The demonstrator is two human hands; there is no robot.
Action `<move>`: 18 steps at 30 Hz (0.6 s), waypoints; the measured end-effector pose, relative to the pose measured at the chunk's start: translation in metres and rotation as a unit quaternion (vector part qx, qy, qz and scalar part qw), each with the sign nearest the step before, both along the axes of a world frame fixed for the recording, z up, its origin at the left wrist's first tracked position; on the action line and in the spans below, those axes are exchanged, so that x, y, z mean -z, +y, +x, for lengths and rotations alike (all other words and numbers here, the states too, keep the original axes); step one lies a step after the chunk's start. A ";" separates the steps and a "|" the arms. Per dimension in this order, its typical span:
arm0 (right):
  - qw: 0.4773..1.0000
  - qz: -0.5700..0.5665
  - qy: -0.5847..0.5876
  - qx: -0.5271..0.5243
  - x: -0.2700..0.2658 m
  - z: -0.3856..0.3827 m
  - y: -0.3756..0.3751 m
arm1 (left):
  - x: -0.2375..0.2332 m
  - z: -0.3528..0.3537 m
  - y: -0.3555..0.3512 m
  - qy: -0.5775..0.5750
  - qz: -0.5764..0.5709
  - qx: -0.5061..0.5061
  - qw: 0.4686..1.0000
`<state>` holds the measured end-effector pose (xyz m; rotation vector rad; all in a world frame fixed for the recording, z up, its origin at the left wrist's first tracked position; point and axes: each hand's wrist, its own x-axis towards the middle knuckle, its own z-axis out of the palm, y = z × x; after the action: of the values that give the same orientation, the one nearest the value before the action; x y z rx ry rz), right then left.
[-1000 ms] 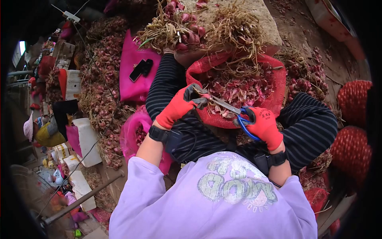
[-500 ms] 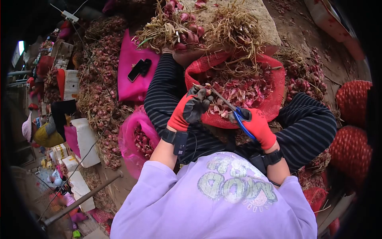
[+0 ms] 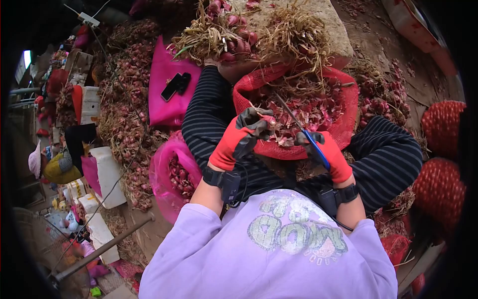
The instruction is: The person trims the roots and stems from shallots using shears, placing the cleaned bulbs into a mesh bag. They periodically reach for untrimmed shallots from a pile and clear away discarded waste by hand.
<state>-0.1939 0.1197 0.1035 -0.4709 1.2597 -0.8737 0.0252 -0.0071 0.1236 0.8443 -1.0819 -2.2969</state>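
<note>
My left hand [image 3: 244, 135], in a red glove with dark fingers, is closed on a small shallot [image 3: 270, 121] with a bit of dry stem. To the right, my right hand [image 3: 324, 152], gloved alike, grips blue-handled scissors [image 3: 291, 112]; their blades point up and left over the bag. Beneath both hands lies an open red mesh bag [image 3: 348, 112] holding shallot skins and trimmings [image 3: 318, 112]. Shallots with dry stalks [image 3: 239, 37] rest on a pale block [image 3: 323, 20] beyond the bag. A pink mesh bag with shallots [image 3: 180, 177] is beside my left leg.
A phone [image 3: 171, 87] lies on pink cloth [image 3: 159, 109] at the left. Piles of shallots [image 3: 122, 99] stretch behind it. Another person [image 3: 59, 167] sits at the far left near a white foam box [image 3: 107, 177]. Full red net sacks [image 3: 440, 189] stand at the right.
The scissors have swung upright and away from my left hand. My left hand has shifted slightly right and turned, showing the shallot and its stem more clearly.
</note>
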 end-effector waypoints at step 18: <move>0.988 -0.124 0.085 0.021 -0.013 0.011 -0.009 | 0.020 -0.002 0.016 0.014 0.029 -0.008 0.999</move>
<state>-0.1833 0.1105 0.1164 -0.7312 1.3264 -1.0497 0.0228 0.0092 0.1035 0.8376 -0.9968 -2.3292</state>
